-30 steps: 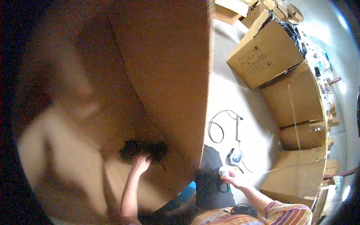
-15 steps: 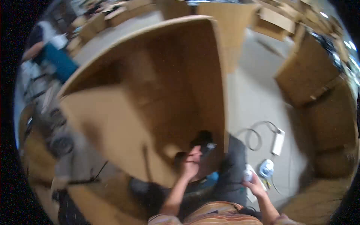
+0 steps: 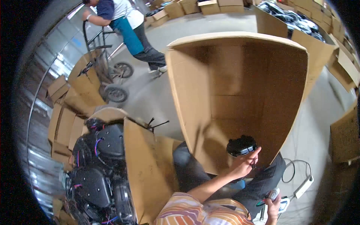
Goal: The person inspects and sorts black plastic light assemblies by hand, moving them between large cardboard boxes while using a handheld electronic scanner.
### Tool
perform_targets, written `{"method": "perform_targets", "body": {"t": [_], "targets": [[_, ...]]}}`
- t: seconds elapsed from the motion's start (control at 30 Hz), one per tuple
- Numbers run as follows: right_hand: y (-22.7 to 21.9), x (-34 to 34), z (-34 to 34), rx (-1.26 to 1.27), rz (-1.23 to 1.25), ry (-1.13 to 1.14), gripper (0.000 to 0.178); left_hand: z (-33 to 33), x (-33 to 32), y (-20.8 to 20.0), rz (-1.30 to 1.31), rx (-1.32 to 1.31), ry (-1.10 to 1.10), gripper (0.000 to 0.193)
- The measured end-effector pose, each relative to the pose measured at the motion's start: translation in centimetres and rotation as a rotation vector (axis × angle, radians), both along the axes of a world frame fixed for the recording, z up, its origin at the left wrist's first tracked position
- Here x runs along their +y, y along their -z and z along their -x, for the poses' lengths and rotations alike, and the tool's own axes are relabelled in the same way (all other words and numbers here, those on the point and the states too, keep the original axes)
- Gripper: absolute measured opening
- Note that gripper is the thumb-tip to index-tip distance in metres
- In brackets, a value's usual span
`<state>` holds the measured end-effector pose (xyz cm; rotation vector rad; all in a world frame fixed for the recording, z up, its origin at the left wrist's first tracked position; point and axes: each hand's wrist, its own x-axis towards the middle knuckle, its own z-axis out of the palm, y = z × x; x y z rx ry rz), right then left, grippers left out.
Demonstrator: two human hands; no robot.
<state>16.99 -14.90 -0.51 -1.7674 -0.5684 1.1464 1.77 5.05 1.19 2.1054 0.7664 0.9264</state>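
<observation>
A tall open cardboard box [image 3: 234, 107] leans over my legs, its mouth turned up toward me. Inside its lower part is a black rounded plastic part [image 3: 241, 145]. My left hand [image 3: 243, 165] is at the box's near edge, just in front of that part, one finger stretched out and the others curled round a small dark thing that I cannot make out. Whether this hand touches the black part is unclear. Lower right, beside my knee, my right hand [image 3: 273, 207] is closed on a small white rounded object [image 3: 274, 194].
A white power strip [image 3: 304, 187] with a cable and a blue-white item [image 3: 284, 205] lies right of my leg. At left, a carton [image 3: 150, 168] holds several black plastic housings [image 3: 92, 185] with wires. Farther off, a person [image 3: 127, 28] leans on a hand truck [image 3: 116, 92].
The view has swung left, bringing the carton of housings and the person into clearer sight. My left hand's extended finger now points right. My right hand still holds the white object.
</observation>
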Motion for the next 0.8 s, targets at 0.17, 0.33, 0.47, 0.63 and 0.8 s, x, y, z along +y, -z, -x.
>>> {"method": "perform_targets", "body": {"t": [0.17,0.33,0.47,0.63,0.8], "targets": [[-0.8,1.1,0.9,0.059,0.009,-0.1,0.032,2.4,-0.7,-0.1,-0.025,0.035,-0.115,0.064],[-1.3,0.3,2.1,0.055,-0.047,-0.104,0.03,3.9,-1.5,-0.6,0.005,0.066,-0.124,0.044],[-1.8,0.7,2.1,0.08,-0.062,-0.117,0.033,3.2,-2.1,2.2,-0.073,0.068,-0.071,0.035],[-3.9,3.2,2.6,-0.049,-0.121,-0.262,0.027,3.0,-2.9,0.8,0.259,0.208,0.057,0.025],[-4.7,3.0,2.0,-0.046,-0.065,-0.222,0.025,1.3,-3.8,0.8,0.327,0.108,0.212,0.027]]}}
